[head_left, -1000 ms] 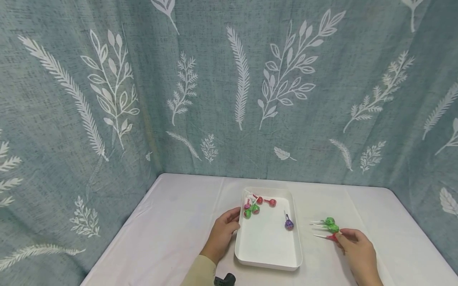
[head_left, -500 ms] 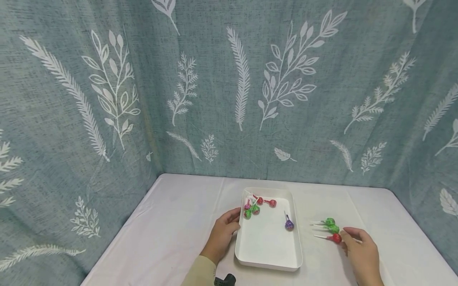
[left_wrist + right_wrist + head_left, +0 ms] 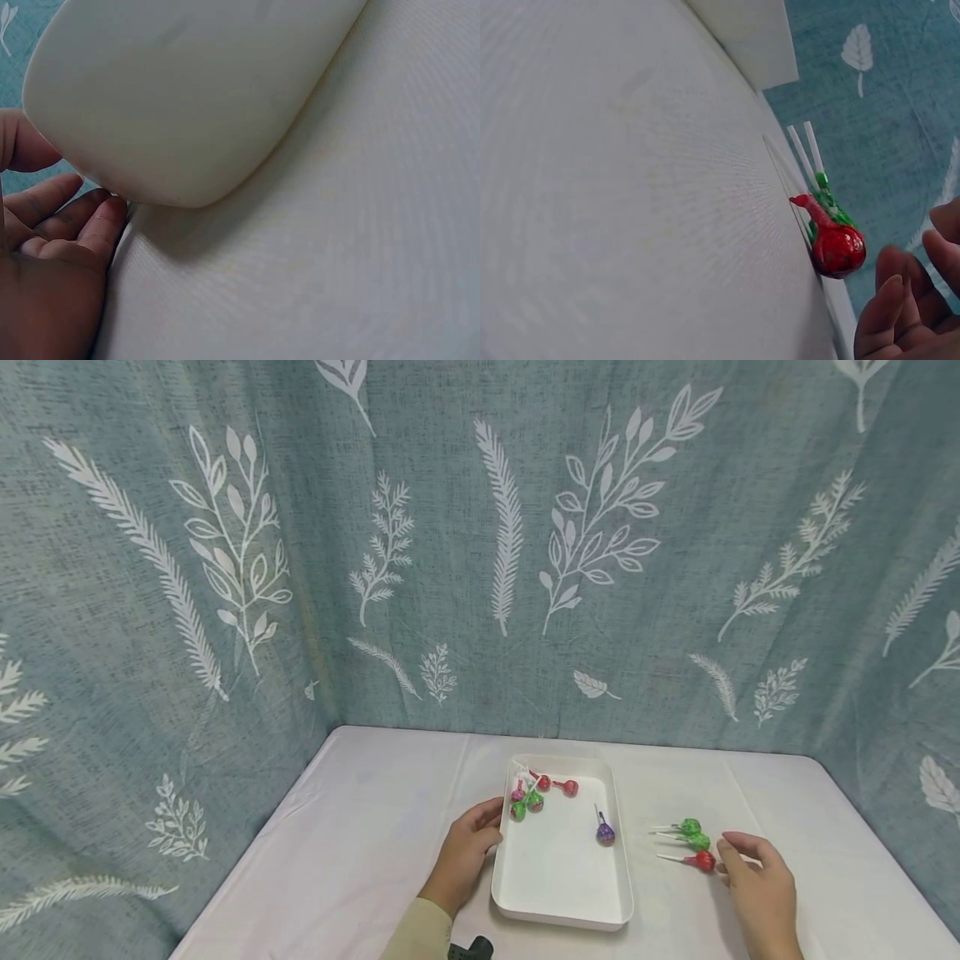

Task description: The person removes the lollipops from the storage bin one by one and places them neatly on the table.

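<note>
At the left side of a white tray (image 3: 562,881), my left hand (image 3: 461,856) touches the outer wall with its fingertips. The left wrist view shows those fingers (image 3: 105,221) against the tray's wall (image 3: 180,112), not wrapped round it. My right hand (image 3: 757,885) is just right of a red lollipop (image 3: 703,861), fingers loosely bent and holding nothing. In the right wrist view a small gap separates the fingers (image 3: 889,300) from that red lollipop (image 3: 838,251). Beyond it lie two green lollipops, the nearer one (image 3: 699,842) and the farther one (image 3: 690,827), sticks pointing left.
Inside the tray, red lollipops (image 3: 570,787), green ones (image 3: 535,801) and a pink one (image 3: 517,794) cluster at the far left. A purple lollipop (image 3: 605,834) lies by the right wall. A white-covered table (image 3: 360,827) stands before a patterned curtain (image 3: 450,527).
My right hand has let go of the red lollipop and drawn slightly right. The lollipop now lies beside the green ones. My left hand and the tray have stayed put.
</note>
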The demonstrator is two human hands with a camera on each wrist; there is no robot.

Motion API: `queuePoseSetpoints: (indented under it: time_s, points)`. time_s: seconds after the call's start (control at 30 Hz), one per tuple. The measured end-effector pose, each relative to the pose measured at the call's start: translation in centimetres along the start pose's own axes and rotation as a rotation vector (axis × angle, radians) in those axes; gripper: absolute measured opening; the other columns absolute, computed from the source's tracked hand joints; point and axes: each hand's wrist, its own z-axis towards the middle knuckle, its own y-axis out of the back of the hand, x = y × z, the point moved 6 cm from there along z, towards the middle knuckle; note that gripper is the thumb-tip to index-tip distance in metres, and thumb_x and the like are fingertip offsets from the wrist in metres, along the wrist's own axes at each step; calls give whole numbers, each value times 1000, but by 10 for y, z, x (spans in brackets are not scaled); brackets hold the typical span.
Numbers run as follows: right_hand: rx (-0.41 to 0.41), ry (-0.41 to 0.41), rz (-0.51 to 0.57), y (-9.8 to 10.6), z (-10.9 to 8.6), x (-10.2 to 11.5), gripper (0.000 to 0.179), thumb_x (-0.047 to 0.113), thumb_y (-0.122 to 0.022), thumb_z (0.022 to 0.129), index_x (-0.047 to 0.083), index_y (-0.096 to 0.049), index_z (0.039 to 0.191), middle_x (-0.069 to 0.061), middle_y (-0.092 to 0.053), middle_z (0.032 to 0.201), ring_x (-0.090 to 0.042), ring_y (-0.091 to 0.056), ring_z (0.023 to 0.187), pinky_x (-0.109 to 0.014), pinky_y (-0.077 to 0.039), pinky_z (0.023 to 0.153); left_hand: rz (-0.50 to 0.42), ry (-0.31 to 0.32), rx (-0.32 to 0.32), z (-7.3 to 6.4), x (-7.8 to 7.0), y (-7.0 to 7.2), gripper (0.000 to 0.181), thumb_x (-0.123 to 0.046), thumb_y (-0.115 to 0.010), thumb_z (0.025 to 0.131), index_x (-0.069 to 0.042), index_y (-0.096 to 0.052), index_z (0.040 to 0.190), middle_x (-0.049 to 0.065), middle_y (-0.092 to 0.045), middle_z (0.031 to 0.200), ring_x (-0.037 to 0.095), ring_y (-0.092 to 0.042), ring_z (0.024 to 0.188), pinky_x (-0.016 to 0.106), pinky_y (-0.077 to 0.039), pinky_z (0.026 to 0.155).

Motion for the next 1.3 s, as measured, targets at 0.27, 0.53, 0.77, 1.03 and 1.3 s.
queuePoseSetpoints:
  time_s: [0.27,0.53,0.77,1.03,1.3]
  points:
    - [-4,17,23,0,-4,5,37,21,-58,110,-1,-60,140,-19,-59,136,-11,-65,88,-19,-55,64,-15,3,-2,0,-1,0,67,2,-59,87,6,-55,153,24,-55,156,40,-52,146,55,-43,119]
    - [19,32,38,-3,-8,14,38,21,-58,110,0,-60,142,-18,-58,139,-13,-65,92,-19,-57,67,-16,-2,13,-1,-2,0,66,2,-59,87,5,-55,153,22,-56,156,39,-52,146,55,-42,120]
    - [131,56,79,-13,-17,27,38,20,-61,112,1,-57,144,-16,-55,145,-10,-67,94,-18,-59,74,-30,-1,11,1,-2,0,67,2,-60,86,6,-55,153,23,-55,157,40,-51,146,53,-42,120]
    - [218,116,131,-24,-26,39,37,17,-63,111,0,-58,143,-17,-58,141,-10,-71,98,-20,-60,78,-44,3,15,-1,-3,0,67,2,-60,86,6,-55,153,24,-55,156,40,-52,146,52,-42,120]
    - [303,141,172,-32,-34,50,42,23,-65,111,0,-57,145,-19,-59,143,-12,-70,103,-24,-60,82,-39,-3,22,-1,-4,0,68,2,-60,86,6,-54,154,24,-54,157,40,-51,147,50,-42,120]
